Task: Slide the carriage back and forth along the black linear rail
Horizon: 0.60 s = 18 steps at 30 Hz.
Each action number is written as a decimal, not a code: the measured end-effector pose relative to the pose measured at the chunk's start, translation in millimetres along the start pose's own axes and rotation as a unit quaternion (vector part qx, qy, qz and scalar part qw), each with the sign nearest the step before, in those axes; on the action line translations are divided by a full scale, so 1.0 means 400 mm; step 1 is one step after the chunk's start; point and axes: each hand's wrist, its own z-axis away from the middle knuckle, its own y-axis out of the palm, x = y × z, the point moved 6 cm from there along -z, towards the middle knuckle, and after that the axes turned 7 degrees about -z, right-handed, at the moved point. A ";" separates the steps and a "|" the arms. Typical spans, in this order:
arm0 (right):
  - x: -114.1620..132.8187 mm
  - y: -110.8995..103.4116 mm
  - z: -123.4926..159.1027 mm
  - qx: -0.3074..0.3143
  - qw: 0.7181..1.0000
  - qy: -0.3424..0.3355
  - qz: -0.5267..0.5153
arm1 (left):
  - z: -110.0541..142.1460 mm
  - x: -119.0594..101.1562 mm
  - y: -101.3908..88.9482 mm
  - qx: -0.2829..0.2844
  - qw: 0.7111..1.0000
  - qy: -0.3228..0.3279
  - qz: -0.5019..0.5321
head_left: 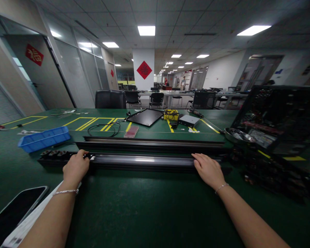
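Note:
A long, shiny dark tube [142, 160] lies lengthwise in or on a black rail [144, 168] across the green table. At the tube's left end, my left hand [76, 166] is closed, thumb and fingers pressed together round it; some fingertips are hidden. My right hand [209, 169] grips the other end, with its fingers over the top and the thumb on the near side. Just behind runs a second long black rail [155, 144]. Several small black parts [54, 154] sit on the rail's left end, beside my left hand.
A blue bin [44, 138] stands at the left, with a phone [18, 210] nearer me. Farther back lie a black flat panel [144, 117], a looped cable [103, 130] and a grey box [189, 120]. A metal bowl [239, 136] and an open dark case [276, 117] stand right.

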 end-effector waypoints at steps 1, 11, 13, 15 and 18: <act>-0.001 0.001 0.000 0.000 1.000 0.000 -0.001 | 0.000 0.000 0.000 0.001 1.000 0.000 0.000; -0.003 0.004 -0.002 0.001 1.000 -0.001 -0.002 | 0.002 -0.002 0.001 0.005 1.000 0.003 -0.004; -0.003 0.003 -0.002 0.002 1.000 0.000 -0.004 | 0.002 -0.003 0.001 0.007 1.000 0.004 -0.004; -0.003 0.003 -0.002 0.004 1.000 0.002 -0.003 | 0.002 -0.003 0.001 0.009 1.000 0.003 -0.004; -0.004 0.005 -0.002 0.004 1.000 0.000 0.000 | 0.004 -0.005 -0.001 0.009 1.000 0.001 -0.002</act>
